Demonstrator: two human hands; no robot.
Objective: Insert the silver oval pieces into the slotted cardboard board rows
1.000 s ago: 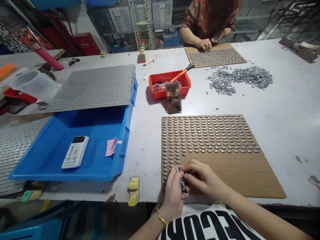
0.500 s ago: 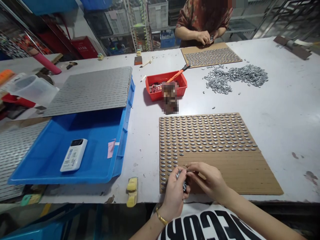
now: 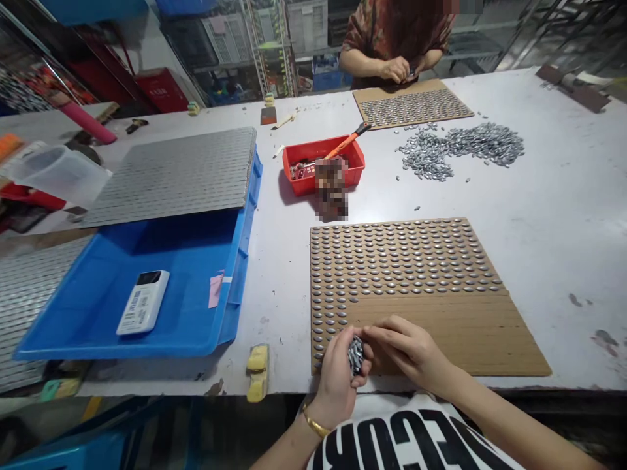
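My left hand (image 3: 339, 369) is cupped around a handful of small silver pieces, pointed ovals (image 3: 356, 356), over the lower left part of a brown board (image 3: 441, 333). The fingers of my right hand (image 3: 409, 346) are pinched together close to my left thumb; what lies between their tips is hidden. Rows of the same silver ovals cover the board's upper half and run down its left side. Bare grooved board shows at the lower right.
Loose silver ovals (image 3: 484, 143) lie heaped beyond the board. A red bin (image 3: 298, 186) holds an orange-handled tool. At left, a blue tray (image 3: 196, 336) contains a white device (image 3: 143, 303), with a filled grey board (image 3: 186, 173) across its back. A co-worker (image 3: 396, 46) handles pieces opposite.
My left hand has turned and loosened a little, so more of the silver ovals show in it. My right fingertips remain beside the left thumb, slightly shifted. The camera view has moved slightly.
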